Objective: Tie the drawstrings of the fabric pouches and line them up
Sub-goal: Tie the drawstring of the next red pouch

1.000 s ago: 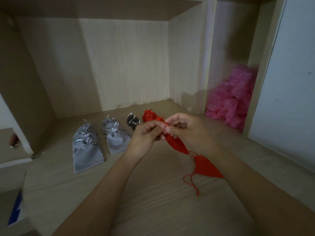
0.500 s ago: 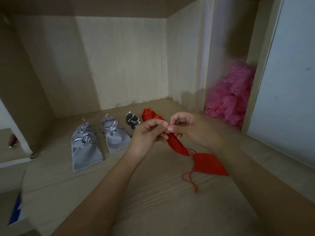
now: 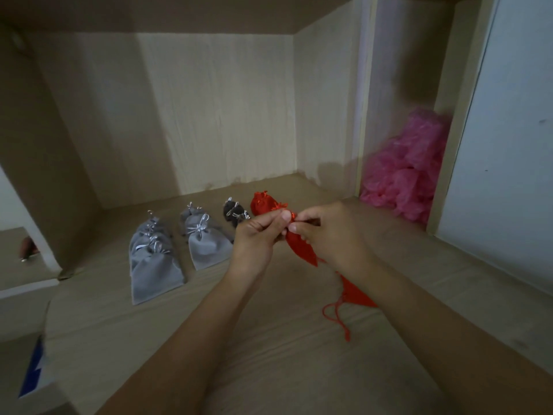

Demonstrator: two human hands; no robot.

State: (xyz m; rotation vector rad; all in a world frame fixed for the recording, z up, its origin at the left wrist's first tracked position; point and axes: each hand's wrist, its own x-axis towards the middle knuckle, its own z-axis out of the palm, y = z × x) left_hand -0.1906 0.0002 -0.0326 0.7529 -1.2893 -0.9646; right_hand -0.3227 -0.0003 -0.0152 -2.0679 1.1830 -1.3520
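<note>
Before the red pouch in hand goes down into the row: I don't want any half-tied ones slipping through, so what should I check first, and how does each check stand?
1. Grip on the held red pouch: ok. The left hand and right hand both pinch its neck.
2. Knot finished: cannot tell. The fingers hide the drawstring.
3. Spot in front of the tied red pouch: cannot tell. The hands cover it.
4. Earlier pouches in order: ok. The grey pouches and dark pouches lie in lines, bows tied.
5. Nothing left untied: not ok. A loose red pouch lies by the right forearm with its string trailing.
</note>
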